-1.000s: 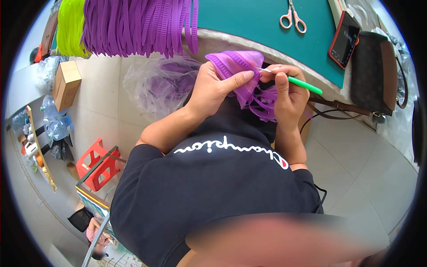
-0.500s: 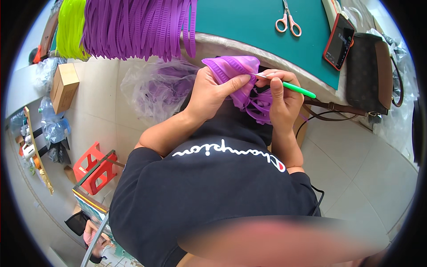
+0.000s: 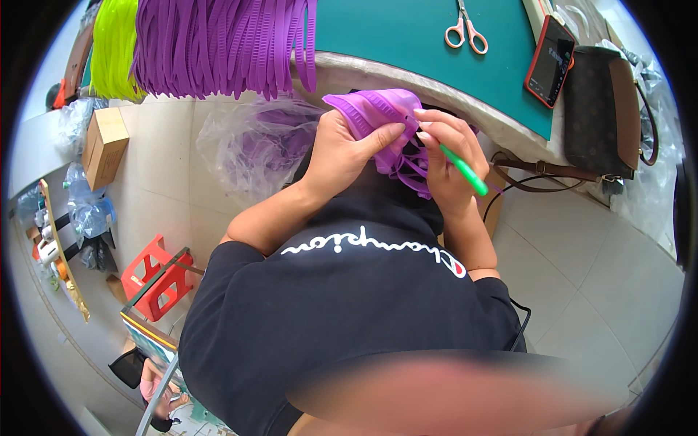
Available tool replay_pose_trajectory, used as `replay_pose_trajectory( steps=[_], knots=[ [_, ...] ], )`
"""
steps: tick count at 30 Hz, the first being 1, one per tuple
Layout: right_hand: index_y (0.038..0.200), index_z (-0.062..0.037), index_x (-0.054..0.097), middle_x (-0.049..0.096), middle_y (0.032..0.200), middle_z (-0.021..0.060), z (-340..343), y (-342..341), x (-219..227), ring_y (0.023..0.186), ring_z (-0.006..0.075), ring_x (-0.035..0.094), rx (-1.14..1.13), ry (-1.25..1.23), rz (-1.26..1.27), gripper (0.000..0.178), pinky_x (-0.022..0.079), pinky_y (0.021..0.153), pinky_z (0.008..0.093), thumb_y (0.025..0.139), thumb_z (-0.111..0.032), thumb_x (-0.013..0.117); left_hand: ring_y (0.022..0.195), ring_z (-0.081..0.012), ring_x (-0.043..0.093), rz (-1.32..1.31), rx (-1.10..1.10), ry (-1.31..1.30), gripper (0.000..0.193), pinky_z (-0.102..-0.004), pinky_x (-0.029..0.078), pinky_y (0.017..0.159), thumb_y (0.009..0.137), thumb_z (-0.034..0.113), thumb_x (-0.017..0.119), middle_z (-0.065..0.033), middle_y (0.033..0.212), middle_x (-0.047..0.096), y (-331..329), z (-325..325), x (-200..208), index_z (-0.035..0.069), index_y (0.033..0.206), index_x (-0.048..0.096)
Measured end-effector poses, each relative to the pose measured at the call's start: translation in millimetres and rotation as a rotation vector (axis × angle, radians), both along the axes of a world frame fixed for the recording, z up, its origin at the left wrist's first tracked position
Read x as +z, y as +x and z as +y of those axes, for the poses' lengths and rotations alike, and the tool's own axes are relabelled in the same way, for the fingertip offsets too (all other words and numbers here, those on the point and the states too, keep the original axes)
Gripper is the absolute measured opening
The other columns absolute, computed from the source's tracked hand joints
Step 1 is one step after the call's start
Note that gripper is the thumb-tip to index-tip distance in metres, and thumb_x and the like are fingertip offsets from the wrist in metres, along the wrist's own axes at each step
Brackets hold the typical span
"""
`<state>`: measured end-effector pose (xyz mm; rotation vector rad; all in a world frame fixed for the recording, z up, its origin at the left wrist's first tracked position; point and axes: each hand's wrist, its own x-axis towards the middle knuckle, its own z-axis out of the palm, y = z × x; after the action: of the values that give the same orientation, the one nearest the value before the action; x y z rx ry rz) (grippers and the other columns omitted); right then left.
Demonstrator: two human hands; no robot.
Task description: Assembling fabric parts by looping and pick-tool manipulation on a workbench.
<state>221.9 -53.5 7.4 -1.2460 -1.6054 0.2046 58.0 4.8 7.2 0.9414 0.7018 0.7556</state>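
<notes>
My left hand (image 3: 345, 151) is closed on a soft, purple, rubbery piece (image 3: 375, 107) with ribbed bands, its thumb pressed on the near side. Thin purple strands (image 3: 411, 173) dangle below the piece, in front of my dark shirt. In my right hand (image 3: 454, 149) is a slim tool with a bright green handle (image 3: 465, 171), its handle end slanting down to the right. The thumb and index fingertips of that hand are at the right edge of the purple piece. The tool's tip is mostly hidden there.
Ribbed purple strips (image 3: 218, 47) and lime-green strips (image 3: 115, 47) hang over the front edge of the green-topped table (image 3: 407, 33). Pink-handled scissors (image 3: 465, 35), a phone (image 3: 550, 62) and a brown bag (image 3: 596, 116) lie to the right. A clear plastic bag (image 3: 236, 156) holds purple pieces.
My right hand has turned, so the green handle now slants more steeply downward and its tip has drawn out of sight. My left hand keeps hold of the purple piece, almost unmoved.
</notes>
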Motion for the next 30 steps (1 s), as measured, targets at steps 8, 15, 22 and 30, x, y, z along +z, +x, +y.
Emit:
replay_pose_trajectory(
  steps=[8, 15, 22, 30],
  knots=[
    [0.108, 0.0033, 0.054, 0.067, 0.088, 0.0242, 17.9, 77.3, 15.1, 0.084, 0.035, 0.068, -0.209, 0.408, -0.153, 0.017, 0.059, 0.071, 0.0432, 0.098, -0.01, 0.052, 0.078, -0.0098, 0.061, 0.002, -0.314, -0.039, 0.024, -0.0247, 0.051, 0.07, 0.086, 0.004, 0.069, -0.0047, 0.086, 0.067, -12.0, 2.6, 10.0, -0.004, 0.108, 0.063],
    [0.094, 0.0069, 0.054, 0.068, 0.079, 0.0193, 30.3, 146.2, 80.7, 0.068, 0.0264, 0.069, -0.615, 0.615, -0.294, 0.023, 0.059, 0.062, 0.0313, 0.098, -0.016, 0.052, 0.082, -0.01, 0.062, 0.274, -0.815, 0.2, 0.033, -0.0289, 0.05, 0.08, 0.075, 0.008, 0.077, -0.0081, 0.089, 0.071, -30.0, 10.7, 5.3, -0.003, 0.105, 0.067],
    [0.094, 0.0031, 0.059, 0.059, 0.078, 0.0085, 10.5, 91.7, 49.0, 0.066, 0.0171, 0.06, -0.031, -0.308, 0.491, 0.022, 0.049, 0.06, 0.0271, 0.098, -0.018, 0.054, 0.08, -0.0118, 0.064, -0.197, -0.269, -0.143, 0.023, -0.0272, 0.054, 0.072, 0.086, 0.009, 0.07, -0.0056, 0.091, 0.066, -13.7, 1.2, 13.8, 0.001, 0.105, 0.06],
    [0.098, -0.0005, 0.062, 0.066, 0.089, 0.0156, -1.0, 4.0, 27.8, 0.075, 0.0258, 0.066, 0.148, 0.173, -0.162, 0.015, 0.054, 0.066, 0.0322, 0.085, -0.006, 0.068, 0.073, -0.0083, 0.063, -0.166, 0.159, -0.118, 0.01, -0.0229, 0.052, 0.068, 0.09, 0.01, 0.065, -0.0041, 0.083, 0.067, 9.7, -1.3, 11.0, 0.004, 0.095, 0.06]
  ],
)
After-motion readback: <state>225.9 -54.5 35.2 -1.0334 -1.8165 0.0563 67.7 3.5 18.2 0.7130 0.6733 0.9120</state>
